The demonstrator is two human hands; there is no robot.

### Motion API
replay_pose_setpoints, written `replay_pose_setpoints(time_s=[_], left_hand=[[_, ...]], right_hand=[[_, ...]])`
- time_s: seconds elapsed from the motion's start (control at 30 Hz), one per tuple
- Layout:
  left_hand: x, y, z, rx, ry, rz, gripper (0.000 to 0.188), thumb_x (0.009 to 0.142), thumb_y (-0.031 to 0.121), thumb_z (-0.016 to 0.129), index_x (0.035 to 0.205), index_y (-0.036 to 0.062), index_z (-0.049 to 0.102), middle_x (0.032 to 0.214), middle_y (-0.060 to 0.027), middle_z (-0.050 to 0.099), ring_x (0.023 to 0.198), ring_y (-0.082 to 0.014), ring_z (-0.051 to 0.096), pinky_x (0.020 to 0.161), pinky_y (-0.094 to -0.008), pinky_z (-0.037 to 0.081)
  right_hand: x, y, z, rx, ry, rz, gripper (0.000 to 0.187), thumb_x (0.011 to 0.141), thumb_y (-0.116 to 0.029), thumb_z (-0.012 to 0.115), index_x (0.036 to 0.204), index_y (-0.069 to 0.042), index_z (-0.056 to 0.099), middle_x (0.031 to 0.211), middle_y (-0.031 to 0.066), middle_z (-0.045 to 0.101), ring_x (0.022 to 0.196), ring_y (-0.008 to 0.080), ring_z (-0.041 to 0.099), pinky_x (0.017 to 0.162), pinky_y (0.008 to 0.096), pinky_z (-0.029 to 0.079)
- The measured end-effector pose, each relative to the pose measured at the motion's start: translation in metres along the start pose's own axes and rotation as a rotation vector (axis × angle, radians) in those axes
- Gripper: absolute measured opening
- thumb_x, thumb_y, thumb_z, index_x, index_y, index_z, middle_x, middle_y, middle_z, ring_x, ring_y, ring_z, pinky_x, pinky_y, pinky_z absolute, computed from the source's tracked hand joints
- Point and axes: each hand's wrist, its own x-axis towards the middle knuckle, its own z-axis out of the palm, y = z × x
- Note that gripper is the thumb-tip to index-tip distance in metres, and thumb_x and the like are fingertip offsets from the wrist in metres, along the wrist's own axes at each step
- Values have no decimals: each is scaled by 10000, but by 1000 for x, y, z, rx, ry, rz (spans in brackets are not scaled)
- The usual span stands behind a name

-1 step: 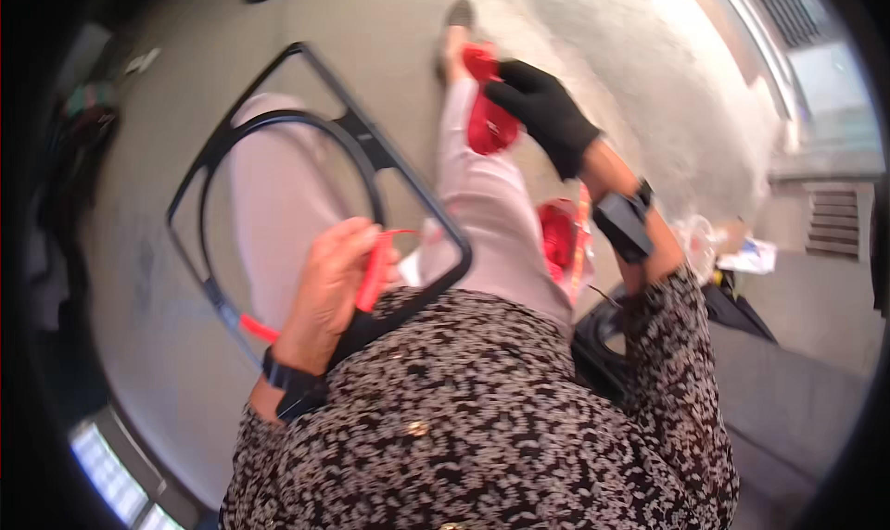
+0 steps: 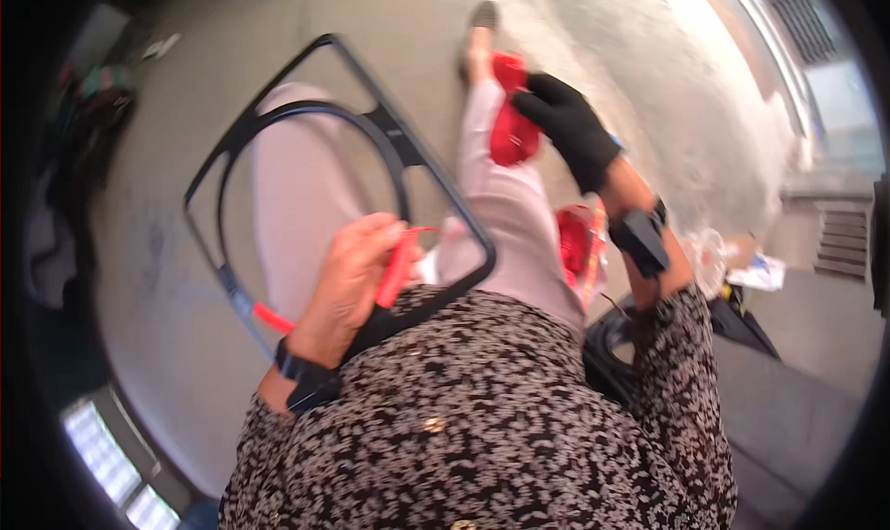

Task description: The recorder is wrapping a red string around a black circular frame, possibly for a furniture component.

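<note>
A dark flat frame (image 2: 436, 171), squarish with a round ring inside, lies tilted over my left thigh. My bare left hand (image 2: 357, 269) is closed at its near side, pinching a red strip (image 2: 396, 269). Another bit of red strip (image 2: 273, 318) sits on the frame's near left edge. Beyond the frame, over my right leg, my right hand (image 2: 567, 127) wears a black glove. Its fingers are closed at the side of a glossy red piece (image 2: 514, 133), slightly blurred; its exact kind is unclear.
Beside my right thigh lies a red item in clear wrapping (image 2: 577, 243). A black object (image 2: 609, 352) rests at my right hip. Farther right are a clear plastic bag (image 2: 708, 259) and white papers (image 2: 758, 272). Dark things (image 2: 79, 159) line the left side.
The whole view has shifted a little, so everything appears farther right. My hands, the frame and the red pieces keep nearly the same places relative to one another.
</note>
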Motion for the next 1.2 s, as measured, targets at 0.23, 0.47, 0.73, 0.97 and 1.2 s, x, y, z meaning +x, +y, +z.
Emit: replay_pose_setpoints(time_s=[0.23,0.47,0.73,0.97,1.2], left_hand=[[-3,10,14,-20,-76,-56,145,920,134,559,986,6,551,789,-139,658,609,-186,652,550,-258,540],[-4,7,10,-35,-143,11,116,904,103,558,980,15,561,813,-132,659,630,-177,656,564,-256,544],[-8,-1,10,-49,-148,82,142,875,92,599,959,-18,569,785,-81,640,628,-119,628,569,-232,527],[-7,0,19,119,-92,139,174,873,113,622,980,-17,579,816,-82,654,632,-111,626,562,-220,513],[-2,-2,20,2,-42,46,298,944,278,528,983,-7,605,820,-89,657,618,-142,625,550,-249,507]], right_hand=[[-56,-4,37,429,-265,337,204,921,-174,527,1036,-12,571,899,11,572,831,82,553,755,249,459],[-71,-27,59,448,-501,335,366,839,-124,671,1159,17,566,1125,57,614,1016,92,561,907,265,449],[-55,-7,62,267,-827,218,590,759,-166,745,1255,2,473,1121,57,595,973,110,573,840,255,470],[-60,-23,96,481,-417,143,560,835,-232,667,1292,9,450,1151,66,573,1038,120,535,888,270,439],[-65,17,82,840,-407,287,444,899,-241,609,1250,6,497,1140,105,599,999,161,587,871,272,476]])
